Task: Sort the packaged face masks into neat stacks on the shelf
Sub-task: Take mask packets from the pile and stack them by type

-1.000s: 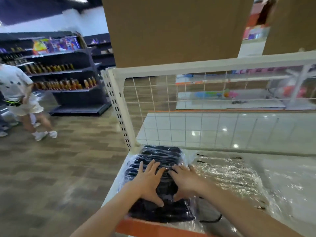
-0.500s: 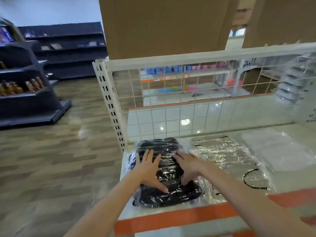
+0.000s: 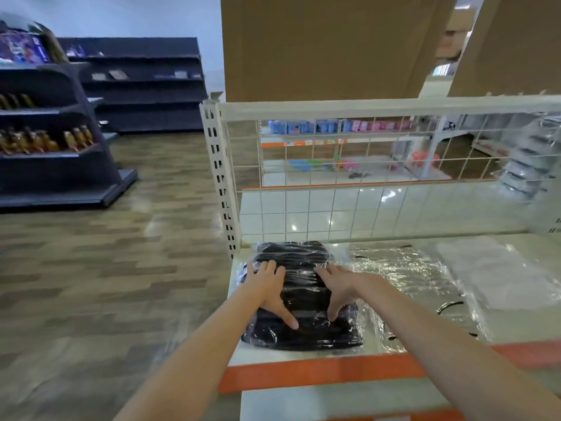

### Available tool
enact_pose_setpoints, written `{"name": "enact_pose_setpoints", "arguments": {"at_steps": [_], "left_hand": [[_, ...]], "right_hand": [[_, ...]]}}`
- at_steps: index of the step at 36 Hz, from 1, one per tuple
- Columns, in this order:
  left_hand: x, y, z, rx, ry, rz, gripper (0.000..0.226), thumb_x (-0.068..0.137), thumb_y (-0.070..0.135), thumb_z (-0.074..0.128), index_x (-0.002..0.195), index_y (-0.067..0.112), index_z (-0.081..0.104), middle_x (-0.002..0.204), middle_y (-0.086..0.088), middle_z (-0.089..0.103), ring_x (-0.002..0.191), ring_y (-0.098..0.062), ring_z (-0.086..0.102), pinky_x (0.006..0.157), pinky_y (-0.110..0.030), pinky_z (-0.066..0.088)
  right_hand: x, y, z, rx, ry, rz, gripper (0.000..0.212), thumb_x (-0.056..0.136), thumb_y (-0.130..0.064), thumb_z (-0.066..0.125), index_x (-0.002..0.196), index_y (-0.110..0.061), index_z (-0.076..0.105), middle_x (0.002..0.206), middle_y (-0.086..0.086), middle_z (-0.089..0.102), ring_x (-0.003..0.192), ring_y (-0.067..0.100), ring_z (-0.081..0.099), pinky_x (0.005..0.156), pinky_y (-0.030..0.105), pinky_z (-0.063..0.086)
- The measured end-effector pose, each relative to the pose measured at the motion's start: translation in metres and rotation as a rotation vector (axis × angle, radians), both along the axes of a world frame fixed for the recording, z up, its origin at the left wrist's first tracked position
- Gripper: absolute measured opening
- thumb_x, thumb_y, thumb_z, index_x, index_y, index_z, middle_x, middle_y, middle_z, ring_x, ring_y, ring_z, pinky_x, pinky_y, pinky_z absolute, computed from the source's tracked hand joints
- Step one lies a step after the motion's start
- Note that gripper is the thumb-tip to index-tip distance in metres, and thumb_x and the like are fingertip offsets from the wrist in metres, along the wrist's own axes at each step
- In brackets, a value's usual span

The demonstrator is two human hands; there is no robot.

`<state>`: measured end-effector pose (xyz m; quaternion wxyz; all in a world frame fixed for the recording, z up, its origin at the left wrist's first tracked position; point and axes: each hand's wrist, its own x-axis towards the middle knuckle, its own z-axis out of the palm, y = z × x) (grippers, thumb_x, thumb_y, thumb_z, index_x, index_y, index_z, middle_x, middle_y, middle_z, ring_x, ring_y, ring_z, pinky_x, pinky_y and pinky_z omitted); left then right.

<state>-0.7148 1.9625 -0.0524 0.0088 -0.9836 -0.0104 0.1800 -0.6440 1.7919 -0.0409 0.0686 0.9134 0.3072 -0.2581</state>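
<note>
While fingers (image 3: 323, 272) spread, black mask stack (image 3: 303, 332) beneath

We see black face masks (image 3: 303, 299) sealed in clear, glossy plastic; beside them a clear wrapper pile (image 3: 403, 284) glints silver-white, crossed by thin black ear loops; further right lies a milky white packet (image 3: 498, 271); the shelf (image 3: 455, 396) is off-white with an orange front strip (image 3: 321, 372); its back is a cream wire grid (image 3: 364, 153) over a white upright post (image 3: 220, 177) punched with dark slots; the floor (image 3: 106, 268) shows brown and grey planks in a staggered pattern; dark navy shelving (image 3: 60, 165) carries amber bottles (image 3: 42, 139); brown cardboard (image 3: 328, 47) rises behind; distant boxes (image 3: 334, 126) are blue and pink.
</note>
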Motion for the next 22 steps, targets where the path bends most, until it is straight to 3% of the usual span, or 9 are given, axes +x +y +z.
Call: {"name": "enact_pose_setpoints", "arguments": {"at_steps": [3, 7, 11, 15, 22], "left_hand": [[0.003, 0.001, 0.001, 0.014, 0.012, -0.016, 0.132, 0.057, 0.074, 0.07, 0.149, 0.007, 0.005, 0.157, -0.015, 0.005, 0.145, -0.033, -0.001, 0.115, -0.057, -0.006], [0.008, -0.002, 0.001, -0.028, 0.076, -0.035, 0.139, 0.059, 0.067, 0.074, 0.149, 0.006, -0.013, 0.158, -0.012, -0.016, 0.145, -0.027, -0.014, 0.118, -0.048, -0.005], [0.008, -0.005, 0.002, -0.036, 0.066, -0.017, 0.139, 0.058, 0.065, 0.077, 0.15, 0.012, -0.013, 0.159, -0.01, -0.002, 0.146, -0.03, 0.001, 0.117, -0.047, 0.002], [0.006, -0.012, 0.002, 0.068, 0.045, -0.028, 0.137, 0.059, 0.068, 0.074, 0.15, 0.009, -0.01, 0.158, -0.013, 0.0, 0.145, -0.032, 0.0, 0.116, -0.054, 0.001], [-0.001, -0.017, 0.004, 0.122, -0.097, -0.088, 0.117, 0.056, 0.069, 0.073, 0.142, 0.007, 0.023, 0.145, -0.013, 0.028, 0.136, -0.032, 0.022, 0.116, -0.054, 0.01]], "right_hand": [[0.002, 0.001, -0.002, 0.0, 0.006, 0.019, 0.116, 0.071, -0.041, 0.077, 0.151, -0.023, -0.005, 0.159, 0.003, -0.007, 0.146, 0.026, -0.003, 0.116, 0.053, 0.016], [0.005, 0.002, -0.006, 0.02, 0.028, 0.023, 0.119, 0.07, -0.041, 0.077, 0.15, -0.019, -0.007, 0.158, 0.002, -0.013, 0.146, 0.022, -0.007, 0.117, 0.051, 0.012], [0.007, 0.004, -0.01, 0.048, 0.023, 0.012, 0.123, 0.065, -0.041, 0.081, 0.15, -0.02, -0.004, 0.159, 0.005, -0.002, 0.146, 0.026, 0.003, 0.117, 0.051, 0.018], [0.001, 0.003, -0.011, 0.103, -0.056, 0.03, 0.121, 0.064, -0.038, 0.083, 0.15, -0.02, 0.0, 0.157, 0.007, 0.007, 0.145, 0.03, 0.007, 0.118, 0.046, 0.013], [-0.017, -0.003, -0.008, 0.12, -0.161, 0.084, 0.113, 0.07, -0.032, 0.08, 0.15, -0.019, 0.002, 0.155, 0.013, 0.007, 0.144, 0.033, 0.006, 0.117, 0.049, 0.012]]}}
